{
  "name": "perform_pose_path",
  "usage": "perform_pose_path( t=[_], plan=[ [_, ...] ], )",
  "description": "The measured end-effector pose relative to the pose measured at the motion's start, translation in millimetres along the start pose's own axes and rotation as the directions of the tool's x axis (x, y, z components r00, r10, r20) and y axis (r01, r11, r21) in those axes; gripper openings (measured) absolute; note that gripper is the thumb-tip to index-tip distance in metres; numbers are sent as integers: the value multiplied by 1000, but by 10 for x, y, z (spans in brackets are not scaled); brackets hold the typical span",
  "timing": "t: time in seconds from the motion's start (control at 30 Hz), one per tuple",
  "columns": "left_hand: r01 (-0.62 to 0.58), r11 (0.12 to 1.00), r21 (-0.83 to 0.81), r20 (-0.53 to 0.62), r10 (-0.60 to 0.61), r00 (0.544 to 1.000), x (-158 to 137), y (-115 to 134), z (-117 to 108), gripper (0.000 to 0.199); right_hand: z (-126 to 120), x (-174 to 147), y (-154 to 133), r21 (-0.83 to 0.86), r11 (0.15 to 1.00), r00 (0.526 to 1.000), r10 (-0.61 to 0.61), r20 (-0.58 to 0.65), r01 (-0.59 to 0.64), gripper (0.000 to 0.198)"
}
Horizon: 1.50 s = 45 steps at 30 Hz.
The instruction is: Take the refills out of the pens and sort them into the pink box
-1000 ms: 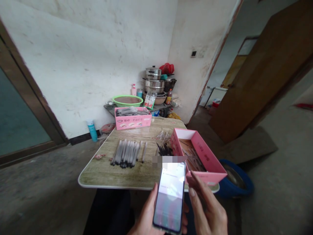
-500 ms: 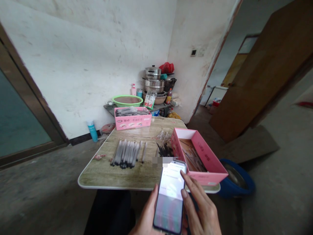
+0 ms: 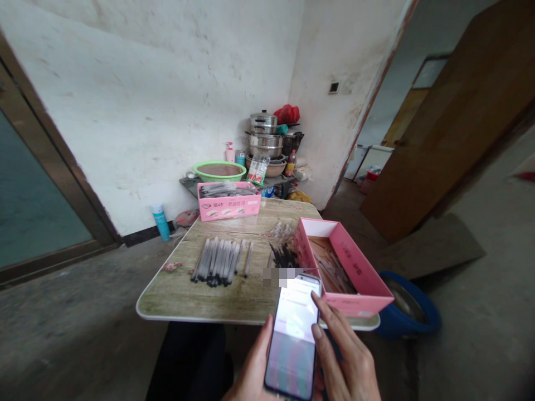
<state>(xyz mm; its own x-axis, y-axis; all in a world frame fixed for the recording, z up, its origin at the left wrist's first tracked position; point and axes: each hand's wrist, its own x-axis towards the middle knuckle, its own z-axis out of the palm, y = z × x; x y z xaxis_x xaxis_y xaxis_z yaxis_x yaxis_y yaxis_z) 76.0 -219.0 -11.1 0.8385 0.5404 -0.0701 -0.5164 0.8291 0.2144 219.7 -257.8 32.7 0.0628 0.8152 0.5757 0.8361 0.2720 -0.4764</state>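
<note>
My left hand (image 3: 253, 367) is closed around a smartphone (image 3: 291, 340), which is held upright near the table's front edge with its screen lit. Over the screen's right side is my right hand (image 3: 350, 356), fingers stretched out and holding nothing; the index fingertip is at the upper screen and the thumb at its right edge. Beyond the phone, a row of clear pen-like tubes with black ends (image 3: 217, 262) lies on the wooden-patterned table (image 3: 175, 303). A heap of small black pieces (image 3: 284, 255) lies beside the right-hand pink box (image 3: 349, 305), which contains thin sticks.
Another pink box (image 3: 229, 210), full of similar tubes, stands at the table's back. Behind it are a green basin (image 3: 220, 171) and stacked steel pots (image 3: 266, 145). A blue tub (image 3: 426, 323) sits on the floor at right, a blue spray can (image 3: 160, 223) at left.
The view has shifted slightly, so everything appears a little further right. Both hands keep nearly the same pose on and over the smartphone.
</note>
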Motion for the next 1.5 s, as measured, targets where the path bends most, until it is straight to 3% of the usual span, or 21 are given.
perform_pose_path(
  t=[0.3, 0.6, 0.83, 1.13, 1.33, 1.5],
  plan=[
    [74, 995, 67, 22, -76, 997, -34, 70, 30, 86, 1, 0, -16, 33, 999, 999, 43, -4, -43, 44],
    [5, 1000, -8, -53, -5, 999, 0, -1, 80, 76, -11, 6, -18, 34, 998, 999, 48, 1, -48, 43],
    [39, 999, 22, -30, -38, 999, -14, 31, -8, 81, -33, 1, -21, 25, 998, 999, 49, -2, -49, 43],
    [-14, 999, -32, -3, 14, 1000, -1, 49, 64, 68, -14, 23, -41, 15, 998, 998, 65, 10, -66, 42],
    [0, 1000, 6, -71, 0, 997, 7, 30, 116, 75, -18, 15, -11, 27, 998, 998, 65, -4, -65, 43],
    [-2, 999, 39, -81, 6, 997, -21, 99, 150, 67, -34, -1, 20, 66, 997, 999, 46, -10, -45, 42]
  ],
)
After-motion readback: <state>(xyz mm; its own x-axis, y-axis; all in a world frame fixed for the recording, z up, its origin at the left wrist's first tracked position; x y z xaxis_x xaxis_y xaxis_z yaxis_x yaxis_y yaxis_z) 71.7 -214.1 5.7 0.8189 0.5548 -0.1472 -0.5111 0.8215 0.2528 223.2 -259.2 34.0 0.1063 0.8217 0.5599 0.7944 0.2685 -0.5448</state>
